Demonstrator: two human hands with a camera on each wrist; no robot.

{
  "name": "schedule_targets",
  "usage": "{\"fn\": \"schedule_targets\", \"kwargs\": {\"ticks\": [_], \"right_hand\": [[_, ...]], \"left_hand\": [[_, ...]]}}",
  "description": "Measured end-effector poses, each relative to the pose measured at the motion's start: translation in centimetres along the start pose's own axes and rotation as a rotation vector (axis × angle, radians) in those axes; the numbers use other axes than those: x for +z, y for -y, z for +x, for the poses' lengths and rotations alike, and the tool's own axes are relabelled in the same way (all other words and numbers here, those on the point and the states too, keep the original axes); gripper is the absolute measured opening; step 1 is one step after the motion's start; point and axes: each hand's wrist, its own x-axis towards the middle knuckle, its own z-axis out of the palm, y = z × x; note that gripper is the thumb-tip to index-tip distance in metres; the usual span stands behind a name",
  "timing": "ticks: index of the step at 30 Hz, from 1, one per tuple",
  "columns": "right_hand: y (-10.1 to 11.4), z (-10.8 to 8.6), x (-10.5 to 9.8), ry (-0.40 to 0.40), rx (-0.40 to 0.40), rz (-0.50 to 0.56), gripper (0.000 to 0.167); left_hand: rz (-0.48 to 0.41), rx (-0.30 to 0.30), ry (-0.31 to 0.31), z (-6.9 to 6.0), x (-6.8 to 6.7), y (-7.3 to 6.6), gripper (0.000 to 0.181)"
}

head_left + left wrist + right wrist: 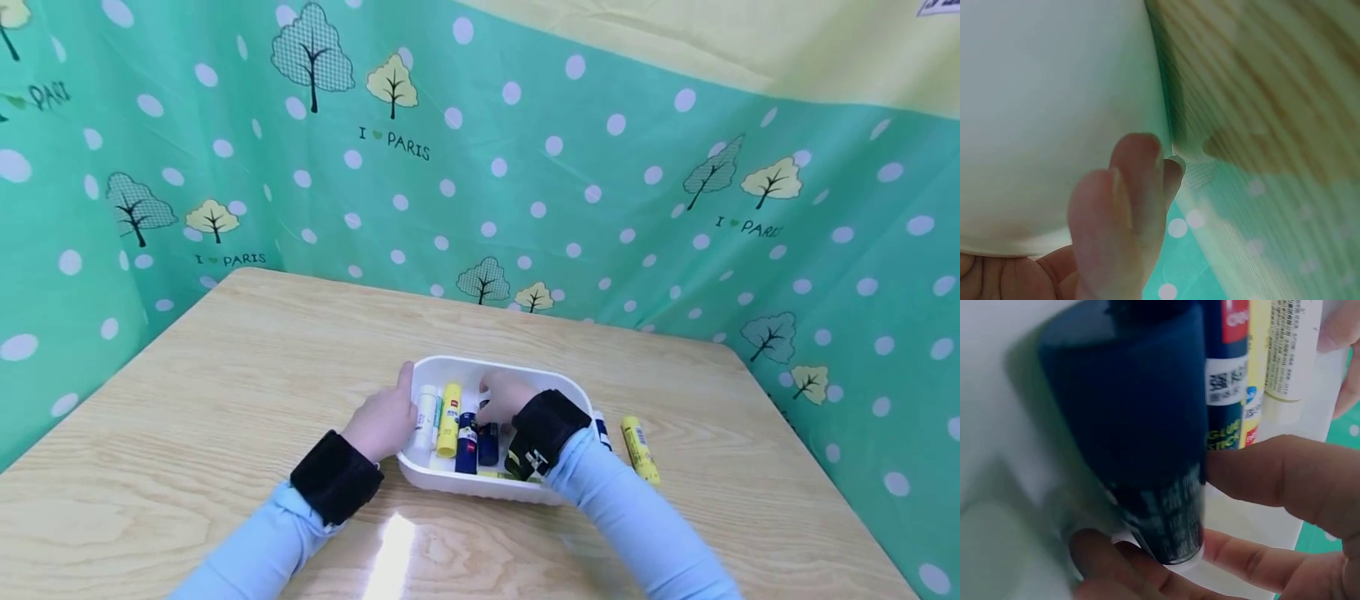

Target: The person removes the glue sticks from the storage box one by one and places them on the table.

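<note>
Currently, with twelve o'clock as the far edge of the counter, your left hand is at nine on the white basket; its grip pinches the end wall, fingers along the outside. Your left sleeve, pale blue below a black wristband, runs off toward seven. Inside, close by that hand at nine, you have a white glue stick, then a yellow glue stick just beside it, its length running twelve to six. Next comes a navy glue stick with a red patch, toward eight from the basket's middle. Near the middle is the dark blue glue stick that your right hand holds: that grip is closed around its white far end, thumb on one side and fingers on the other. You cannot tell whether it is off the basket's floor. Your right sleeve comes in from five, and the wrist hides the basket's contents around four. Outside the wall at three, a blue-and-white stick shows partly; beyond it lies a yellow tube, slanting from eleven to five.
</note>
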Motion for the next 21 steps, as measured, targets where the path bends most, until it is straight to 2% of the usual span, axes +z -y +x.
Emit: {"fn": "schedule_targets", "kwargs": {"ticks": [9, 21], "right_hand": [[-0.38, 0.50, 0.87, 0.028, 0.068, 0.050, 0.050], [-0.54, 0.56, 0.78, 0.039, 0.067, 0.068, 0.052]], "left_hand": [[-0.002, 0.012, -0.023, -0.15, 0.07, -0.05, 0.059], [-0.016, 0.011, -0.006, -0.09, 0.06, -0.08, 0.060]]}}
